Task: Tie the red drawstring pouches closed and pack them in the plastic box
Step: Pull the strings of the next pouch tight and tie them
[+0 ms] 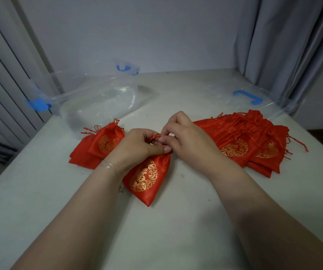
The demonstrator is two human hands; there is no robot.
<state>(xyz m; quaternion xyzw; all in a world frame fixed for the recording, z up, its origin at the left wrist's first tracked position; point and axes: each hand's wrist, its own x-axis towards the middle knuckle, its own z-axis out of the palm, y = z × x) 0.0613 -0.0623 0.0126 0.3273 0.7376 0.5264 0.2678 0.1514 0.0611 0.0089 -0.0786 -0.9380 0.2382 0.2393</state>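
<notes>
White bench against a pale wall, curtains at its right edge: a clear plastic box stands open near the far left corner, its lid far right. Mid-bench, both forearms reach in, the left hand gripping a red pouch at its gathered neck, the right hand pinching its drawstring. Tied pouches lie left, an untied pile right.

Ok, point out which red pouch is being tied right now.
The pouch in the middle, lying alone on the table. The left hand grips its gathered neck and the right hand pinches its cord. The left pile and right pile lie untouched.
</notes>
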